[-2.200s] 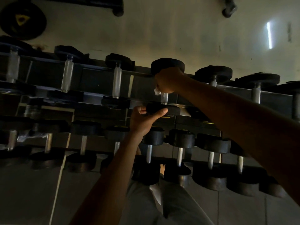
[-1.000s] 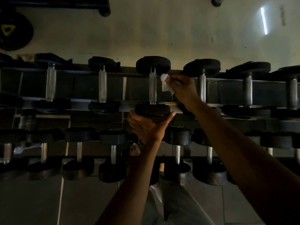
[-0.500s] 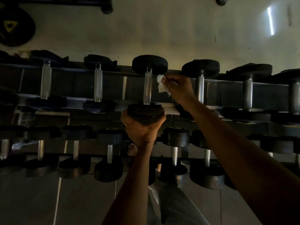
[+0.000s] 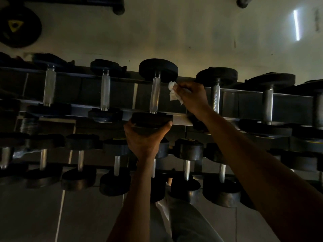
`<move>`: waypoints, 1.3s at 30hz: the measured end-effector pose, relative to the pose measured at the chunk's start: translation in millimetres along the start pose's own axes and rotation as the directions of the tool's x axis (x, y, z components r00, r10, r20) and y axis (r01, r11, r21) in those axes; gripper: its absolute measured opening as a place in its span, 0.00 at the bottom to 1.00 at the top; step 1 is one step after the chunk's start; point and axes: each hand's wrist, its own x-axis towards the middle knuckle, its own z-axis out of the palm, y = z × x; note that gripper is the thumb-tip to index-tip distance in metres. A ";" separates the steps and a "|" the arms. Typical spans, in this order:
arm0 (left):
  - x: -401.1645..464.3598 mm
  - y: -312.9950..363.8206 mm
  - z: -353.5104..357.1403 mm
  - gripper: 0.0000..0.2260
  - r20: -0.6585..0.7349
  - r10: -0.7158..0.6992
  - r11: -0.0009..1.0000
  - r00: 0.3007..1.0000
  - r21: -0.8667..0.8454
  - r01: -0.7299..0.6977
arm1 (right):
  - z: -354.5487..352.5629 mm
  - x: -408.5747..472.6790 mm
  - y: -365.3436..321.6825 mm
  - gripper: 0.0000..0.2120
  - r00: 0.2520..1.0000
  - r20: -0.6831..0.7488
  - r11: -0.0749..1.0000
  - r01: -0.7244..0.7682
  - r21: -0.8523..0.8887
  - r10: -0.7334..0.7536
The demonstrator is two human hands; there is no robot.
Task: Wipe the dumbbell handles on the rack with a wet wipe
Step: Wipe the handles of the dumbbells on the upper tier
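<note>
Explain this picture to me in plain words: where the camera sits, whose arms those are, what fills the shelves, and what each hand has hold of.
The camera is worn on a person's head and looks forward and down, so the two bare arms reaching in are that person's own. No machine is involved. In front stands a dark dumbbell rack with two rows of dumbbells, each with black end weights and a metal handle. The left hand grips the near end weight of one dumbbell on the upper row. The right hand pinches a crumpled white wet wipe, held just beside that dumbbell's handle, not on it. The room is dim. Behind the rack is a pale wall.
</note>
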 end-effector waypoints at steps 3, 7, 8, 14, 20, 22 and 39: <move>-0.6 1.9 -1.8 0.53 0.015 -0.003 0.997 1.000 0.080 0.001 | 1.4 -1.5 2.2 0.09 1.000 0.007 1.000 -0.006 0.013 0.006; -7.4 2.5 12.1 0.55 -0.069 0.135 0.962 0.988 0.248 -0.114 | 3.9 -3.2 0.7 0.08 0.999 0.009 0.998 -0.035 0.048 0.035; -9.8 2.0 16.7 0.56 -0.062 0.134 0.949 0.989 0.294 -0.110 | 3.9 -3.4 0.0 0.08 0.999 0.008 0.998 -0.042 0.054 0.042; -22.5 -4.5 36.7 0.69 -0.037 0.049 0.896 0.998 0.443 -0.028 | 2.8 -4.5 3.3 0.08 0.997 0.013 0.993 -0.077 0.086 0.076; -14.5 -5.2 43.4 0.67 -0.079 0.073 0.924 0.994 0.382 -0.038 | 0.7 -6.2 5.5 0.08 0.996 0.018 0.989 -0.091 0.113 0.089; -14.0 -5.0 43.4 0.65 -0.103 0.081 0.950 0.991 0.308 -0.046 | 1.4 -6.6 4.6 0.09 0.996 0.020 0.989 -0.090 0.119 0.088; -13.6 5.7 30.7 0.58 -0.100 0.139 0.945 0.985 0.310 -0.102 | 28.5 -4.2 -20.3 0.10 0.926 -0.200 0.917 0.252 -0.308 -0.321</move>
